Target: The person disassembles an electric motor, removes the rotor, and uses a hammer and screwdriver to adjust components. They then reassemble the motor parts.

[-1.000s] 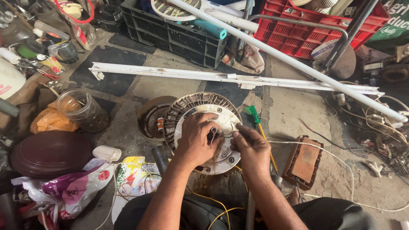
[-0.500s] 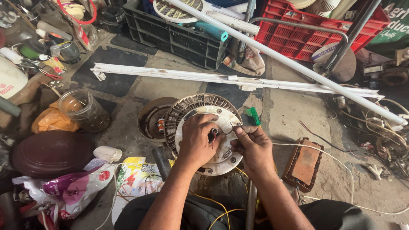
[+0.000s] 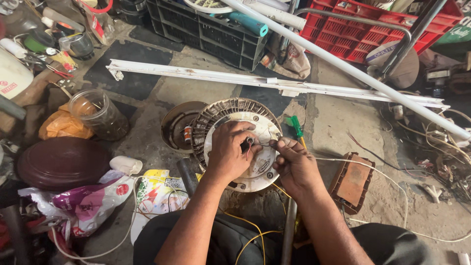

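A round ceiling-fan motor (image 3: 223, 115) with a white centre plate and ribbed metal rim lies on the concrete floor in front of me. My left hand (image 3: 228, 152) rests on its centre, fingers closed around the hub where thin wires come out. My right hand (image 3: 293, 164) sits at the motor's right edge and pinches a thin wire that runs to the hub. A green-handled screwdriver (image 3: 296, 126) lies just beyond my right hand.
A rusty round cover (image 3: 175, 125) lies left of the motor, a clear jar (image 3: 98, 114) and brown lid (image 3: 61, 162) farther left. A long white rail (image 3: 255, 81) crosses behind; black (image 3: 206, 29) and red (image 3: 368, 29) crates beyond. A brick (image 3: 352, 180) lies right; plastic bags (image 3: 88, 201) lower left.
My right hand has drawn slightly down and right along the wire. The screwdriver, earlier under that hand, now lies uncovered on the floor. My left hand stays on the hub.
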Tool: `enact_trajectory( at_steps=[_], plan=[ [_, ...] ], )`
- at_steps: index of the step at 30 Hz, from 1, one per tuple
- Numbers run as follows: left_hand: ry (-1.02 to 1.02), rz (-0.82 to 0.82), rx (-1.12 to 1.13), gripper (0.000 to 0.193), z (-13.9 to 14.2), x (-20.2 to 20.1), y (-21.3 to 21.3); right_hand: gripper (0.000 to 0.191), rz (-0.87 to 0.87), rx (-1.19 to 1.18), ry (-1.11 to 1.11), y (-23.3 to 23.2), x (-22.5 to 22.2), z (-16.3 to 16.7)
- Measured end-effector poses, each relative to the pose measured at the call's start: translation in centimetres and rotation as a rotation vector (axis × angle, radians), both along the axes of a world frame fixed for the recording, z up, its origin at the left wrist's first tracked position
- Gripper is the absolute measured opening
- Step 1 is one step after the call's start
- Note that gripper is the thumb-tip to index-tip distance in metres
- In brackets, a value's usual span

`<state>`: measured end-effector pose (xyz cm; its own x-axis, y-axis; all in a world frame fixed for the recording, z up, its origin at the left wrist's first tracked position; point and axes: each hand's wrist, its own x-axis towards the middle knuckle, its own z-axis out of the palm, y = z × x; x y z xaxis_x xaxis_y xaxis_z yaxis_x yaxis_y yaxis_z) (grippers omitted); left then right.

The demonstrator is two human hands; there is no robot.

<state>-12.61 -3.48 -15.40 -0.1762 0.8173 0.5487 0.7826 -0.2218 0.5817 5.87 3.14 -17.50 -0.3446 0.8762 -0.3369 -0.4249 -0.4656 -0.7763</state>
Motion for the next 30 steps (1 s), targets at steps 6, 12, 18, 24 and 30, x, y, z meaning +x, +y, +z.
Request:
enact_trajectory(
  at_steps=[6, 12, 18, 24, 30],
  plan=[
    [-0.009, -0.004, -0.001, 0.023, -0.1, -0.1, -0.1, 0.006, 0.080, -0.003, 0.235, -0.8, -0.6, -1.1],
    [-0.005, -0.010, 0.028, 0.025, -0.2, -0.2, -0.1, 0.005, -0.045, -0.030, 0.131, -0.7, -0.7, -0.9],
    [-0.011, -0.061, 0.062, 0.018, -0.4, -0.4, 0.1, 0.008, -0.142, 0.065, -0.160, 0.2, -1.3, 0.2],
    [-0.036, -0.064, 0.083, 0.019, -0.6, -0.4, 0.4, 0.018, -0.152, 0.298, -0.290, 0.6, -1.8, 1.9],
    [-0.042, -0.025, 0.060, 0.022, -0.9, -0.4, 0.4, 0.031, -0.206, 0.646, -0.510, -2.6, -1.7, 3.8]
  ],
)
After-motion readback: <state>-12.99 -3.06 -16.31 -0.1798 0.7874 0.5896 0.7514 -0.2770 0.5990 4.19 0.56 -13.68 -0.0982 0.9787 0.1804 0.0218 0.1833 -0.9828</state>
